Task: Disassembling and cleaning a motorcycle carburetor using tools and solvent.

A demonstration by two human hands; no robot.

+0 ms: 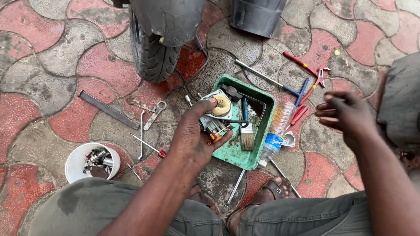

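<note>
A: What does the left hand (192, 137) hold?

B: A carburettor (215, 114), clamped between thumb and fingers over the green tray (234, 154), at the tray's ten o'clock corner.

A: How would it handle?

B: Probably heavy for its size, stiff cast metal, likely oily and slippery. The small brass fittings and linkages underneath look delicate, so the solid body is the place to grip, as the hand does.

A: Its look?

B: Grey, grimy metal, with a round cream cap on top and brass parts below.

A: The right hand (343, 114)?

B: Free, fingers loosely spread, holding nothing, well apart at three o'clock.

A: Around it?

B: A brush (246, 133) lies in the tray; a bottle (276, 131) just beside it at three o'clock, red pliers (316, 78) at two, a tyre (153, 54) at eleven, a spanner (154, 114) at nine, a white tub (78, 161) of parts at eight.
</note>
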